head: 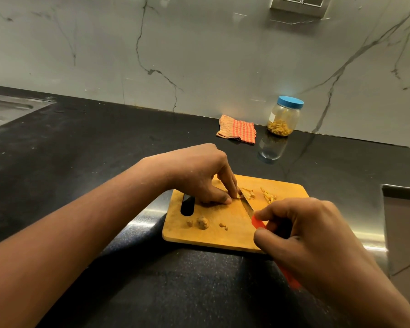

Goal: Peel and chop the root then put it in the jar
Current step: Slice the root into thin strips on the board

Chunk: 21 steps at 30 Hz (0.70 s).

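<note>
On the board point(223, 237), toward its far edge, the left hand point(206, 183) pinches down the mostly hidden root point(237, 197), the right hand point(303, 233) at the near right corner grips the knife point(246, 205), blade slanting to the root's right end, and the capped jar point(283, 117) stands well beyond.

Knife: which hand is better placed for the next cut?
Right. The right hand grips the knife by its red handle, blade on the cutting board beside the left hand, whose fingertips pin the root.
</note>
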{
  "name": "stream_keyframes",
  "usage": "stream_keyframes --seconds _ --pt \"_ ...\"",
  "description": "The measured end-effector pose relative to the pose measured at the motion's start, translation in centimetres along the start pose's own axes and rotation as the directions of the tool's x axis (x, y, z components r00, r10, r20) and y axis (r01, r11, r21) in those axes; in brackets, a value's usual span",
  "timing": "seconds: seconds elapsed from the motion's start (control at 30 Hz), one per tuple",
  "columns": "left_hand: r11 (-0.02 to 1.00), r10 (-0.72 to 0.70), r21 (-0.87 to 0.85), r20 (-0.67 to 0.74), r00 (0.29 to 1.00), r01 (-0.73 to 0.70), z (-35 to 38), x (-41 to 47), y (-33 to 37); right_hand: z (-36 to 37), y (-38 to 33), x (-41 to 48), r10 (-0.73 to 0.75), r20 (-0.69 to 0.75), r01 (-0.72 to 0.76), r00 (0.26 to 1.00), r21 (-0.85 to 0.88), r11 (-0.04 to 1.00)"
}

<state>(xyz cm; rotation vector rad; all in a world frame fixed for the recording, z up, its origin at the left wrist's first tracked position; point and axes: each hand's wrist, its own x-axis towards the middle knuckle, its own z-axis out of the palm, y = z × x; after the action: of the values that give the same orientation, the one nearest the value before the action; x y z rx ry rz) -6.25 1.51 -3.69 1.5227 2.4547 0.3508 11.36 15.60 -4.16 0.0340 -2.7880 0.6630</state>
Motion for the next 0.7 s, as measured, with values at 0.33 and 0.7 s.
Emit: stream_keyframes --seconds 0.33,0.7 --pt "1.000 0.000 0.016 0.010 1.000 0.000 0.0 0.1 0.0 0.5 -0.1 1.2 0.009 0.021 -0.009 1.000 -0.011 1.000" --pt "1.000 0.000 0.018 0.022 1.000 0.000 0.0 0.0 -0.1 -1.0 0.3 -0.5 -0.004 -0.019 0.004 1.000 -0.017 1.000"
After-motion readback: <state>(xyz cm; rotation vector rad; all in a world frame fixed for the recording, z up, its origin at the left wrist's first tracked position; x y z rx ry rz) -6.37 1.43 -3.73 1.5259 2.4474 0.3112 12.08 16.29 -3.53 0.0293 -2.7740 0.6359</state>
